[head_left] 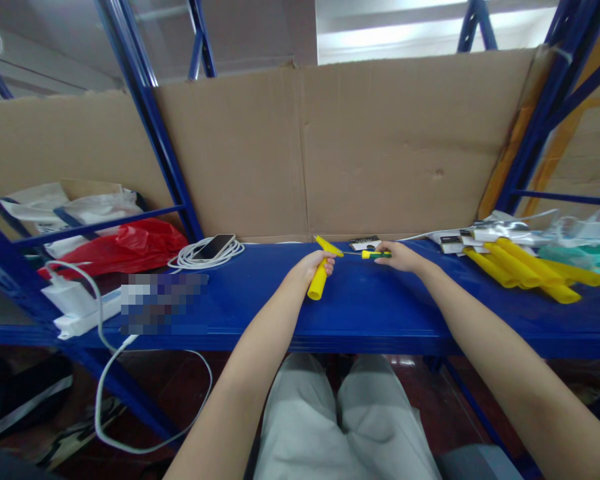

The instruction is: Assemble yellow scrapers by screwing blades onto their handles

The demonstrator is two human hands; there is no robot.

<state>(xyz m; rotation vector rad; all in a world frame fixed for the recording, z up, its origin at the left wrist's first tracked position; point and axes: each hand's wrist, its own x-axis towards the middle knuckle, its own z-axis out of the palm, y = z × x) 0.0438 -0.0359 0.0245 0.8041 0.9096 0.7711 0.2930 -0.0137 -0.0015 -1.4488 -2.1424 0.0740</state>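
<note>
My left hand point(321, 265) is closed around a yellow T-shaped piece with a tubular handle point(317, 287). Its flat yellow head point(329, 245) sticks out above my fingers, tilted. In my right hand point(396, 256) is a screwdriver point(373, 255) with a yellow and green handle, gripped by the fingertips. The thin shaft points left at the yellow head; whether its tip touches cannot be made out. Both hands are over the blue shelf top point(370, 313). Just behind my right hand lies a small black and white packet point(364, 243).
At the right lies a pile of yellow tubes point(525, 270) beside small boxes point(453, 241) and clear plastic bags point(580, 233). To the left are a phone point(215, 247) on a coiled white cable point(180, 259), a red plastic bag point(130, 247) and a power strip point(90, 317). Cardboard point(390, 147) walls the back.
</note>
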